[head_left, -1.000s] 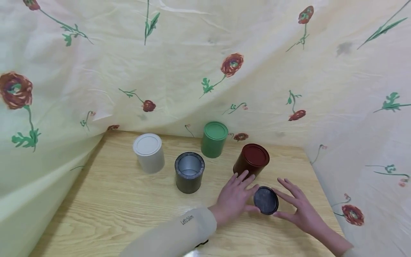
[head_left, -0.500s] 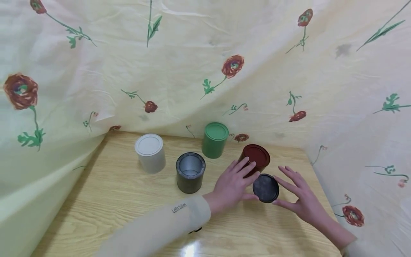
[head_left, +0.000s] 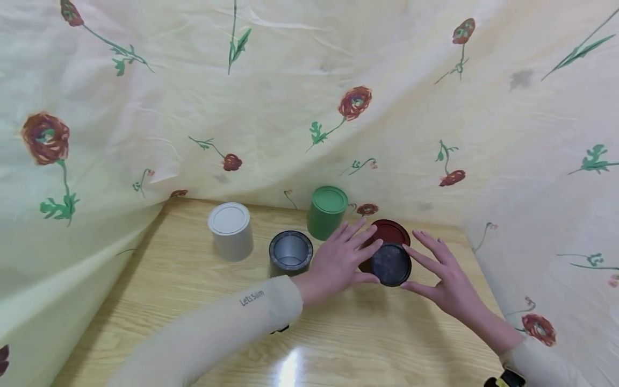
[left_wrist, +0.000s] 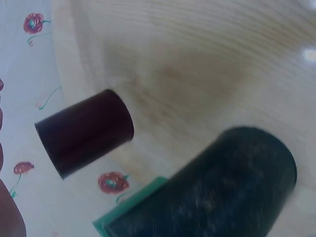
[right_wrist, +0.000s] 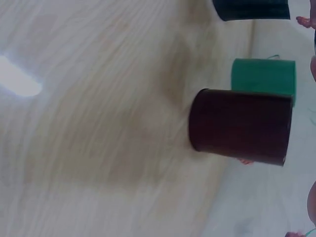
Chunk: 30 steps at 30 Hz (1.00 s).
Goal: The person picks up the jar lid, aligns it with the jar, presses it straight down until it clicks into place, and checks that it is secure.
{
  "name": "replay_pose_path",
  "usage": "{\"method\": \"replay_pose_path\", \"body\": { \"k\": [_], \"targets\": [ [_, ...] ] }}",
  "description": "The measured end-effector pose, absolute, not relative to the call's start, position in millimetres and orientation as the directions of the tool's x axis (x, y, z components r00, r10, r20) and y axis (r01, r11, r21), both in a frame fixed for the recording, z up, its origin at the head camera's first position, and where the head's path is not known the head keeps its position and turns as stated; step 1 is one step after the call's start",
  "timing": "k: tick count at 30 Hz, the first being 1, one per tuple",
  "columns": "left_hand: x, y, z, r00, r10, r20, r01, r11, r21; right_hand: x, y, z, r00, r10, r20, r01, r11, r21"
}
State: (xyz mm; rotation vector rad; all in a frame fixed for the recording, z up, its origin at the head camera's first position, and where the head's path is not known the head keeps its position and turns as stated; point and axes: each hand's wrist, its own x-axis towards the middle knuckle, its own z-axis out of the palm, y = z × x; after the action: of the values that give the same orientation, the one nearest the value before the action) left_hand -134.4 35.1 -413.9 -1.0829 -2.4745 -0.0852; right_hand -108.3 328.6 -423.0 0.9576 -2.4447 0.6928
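Note:
A round black lid (head_left: 390, 264) is held up between both hands, in front of the dark red can (head_left: 389, 231) and overlapping part of its top in the head view. My left hand (head_left: 336, 263) grips its left edge with thumb and fingertips. On the opposite edge, the thumb and forefinger of my right hand (head_left: 445, 279) hold it, the other fingers spread. Left of the left hand stands a dark grey can (head_left: 291, 251) without a lid, its bare metal inside showing. The red can appears lidded and upright. Neither wrist view shows the lid clearly.
A white lidded can (head_left: 231, 234) stands at the back left, and a green lidded can (head_left: 328, 212) at the back centre. Patterned floral cloth (head_left: 290, 107) encloses the wooden table (head_left: 193, 285) at the back and both sides.
Both hands have raised the black lid from low near the table and moved it away from me and slightly left, toward the red can. The cans stay where they stood.

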Motion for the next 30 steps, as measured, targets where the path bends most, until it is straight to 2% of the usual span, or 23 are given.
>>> {"method": "replay_pose_path", "body": {
  "k": [5,11,23,30],
  "targets": [
    [-140.9,20.1,-401.9,-0.605,0.673,0.425,0.708,0.699,-0.099,-120.5,314.7,-414.9,-0.629,-0.514,0.583,-0.746,0.61,-0.267],
    [-149.6,1.4,-393.3,-0.584,0.654,0.482,0.734,0.679,-0.032,-133.7,297.3,-405.6,-0.601,-0.514,0.612,-0.764,0.595,-0.25],
    [-161.3,-36.0,-382.3,-0.55,0.639,0.538,0.732,0.678,-0.057,-157.1,261.2,-399.1,-0.546,-0.511,0.664,-0.8,0.552,-0.233],
    [-166.4,-60.1,-382.4,-0.553,0.641,0.532,0.731,0.68,-0.06,-166.3,237.5,-398.5,-0.525,-0.527,0.668,-0.821,0.522,-0.232]
  ]
}}
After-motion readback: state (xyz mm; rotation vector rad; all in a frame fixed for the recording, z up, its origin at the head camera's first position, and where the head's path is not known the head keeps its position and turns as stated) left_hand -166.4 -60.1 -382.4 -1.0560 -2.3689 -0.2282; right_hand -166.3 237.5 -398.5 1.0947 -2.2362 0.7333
